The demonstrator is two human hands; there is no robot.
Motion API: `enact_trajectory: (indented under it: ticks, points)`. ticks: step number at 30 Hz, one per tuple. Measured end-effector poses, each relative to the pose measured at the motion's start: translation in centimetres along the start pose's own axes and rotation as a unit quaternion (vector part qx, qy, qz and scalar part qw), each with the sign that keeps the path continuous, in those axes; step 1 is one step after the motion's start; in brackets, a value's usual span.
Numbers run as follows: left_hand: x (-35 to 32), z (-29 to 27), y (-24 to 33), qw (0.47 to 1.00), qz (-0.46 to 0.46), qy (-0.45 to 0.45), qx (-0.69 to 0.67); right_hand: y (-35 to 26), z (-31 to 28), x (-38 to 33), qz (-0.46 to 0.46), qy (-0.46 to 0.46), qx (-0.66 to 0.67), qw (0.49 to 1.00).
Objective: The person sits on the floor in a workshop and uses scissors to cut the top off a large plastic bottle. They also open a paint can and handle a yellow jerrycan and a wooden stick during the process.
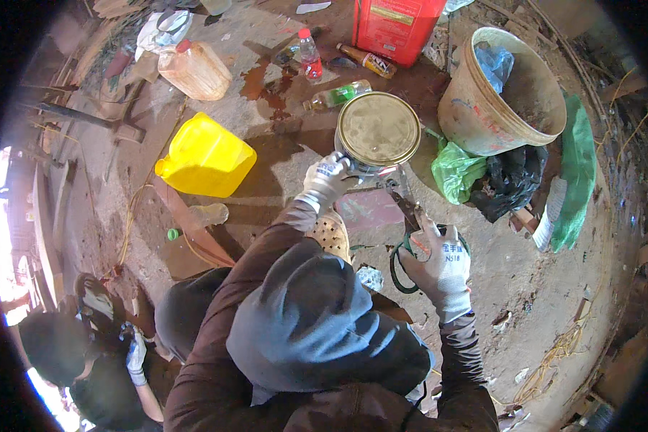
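A round metal can (379, 129) with a dull gold lid stands upright on the floor in front of me. My left hand (325, 178), in a white glove, is closed at its near left rim. A pair of scissors (407, 210) with dark green looped handles is in my gloved right hand (439, 268). Its fingers wrap the handles, and the blades point away from me toward the can's lower side. Whether the blade tips touch the can, I cannot tell. Beneath lies a flat pinkish slab (371, 209), close to my perforated beige shoe (330, 235).
A yellow jug (207, 157) lies left, a cloudy jug (194, 70) beyond. Bottles (310, 57) and a red container (396, 29) are behind the can. Right are a large bucket (475, 108), a green bag (457, 171) and a black bag (515, 180). Another person's gloved hand (136, 356) shows lower left.
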State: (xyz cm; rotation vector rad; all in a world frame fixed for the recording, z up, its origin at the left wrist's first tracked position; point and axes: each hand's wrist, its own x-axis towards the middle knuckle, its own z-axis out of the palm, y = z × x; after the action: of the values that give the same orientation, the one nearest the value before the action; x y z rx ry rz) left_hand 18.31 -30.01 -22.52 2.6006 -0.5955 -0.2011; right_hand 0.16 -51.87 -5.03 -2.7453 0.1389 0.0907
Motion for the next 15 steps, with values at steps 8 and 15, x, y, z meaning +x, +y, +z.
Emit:
enact_trajectory:
  ticks: [8, 15]
  points:
    - [0.5, 2.9, 2.0, 0.998, 0.041, 0.033, 0.035, -2.4, 0.3, -0.2, 0.085, 0.003, -0.047, 0.995]
    - [1.2, 5.8, 6.6, 1.0, 0.024, 0.003, 0.001, -2.6, 1.2, 0.2, 0.113, 0.023, -0.128, 0.985]
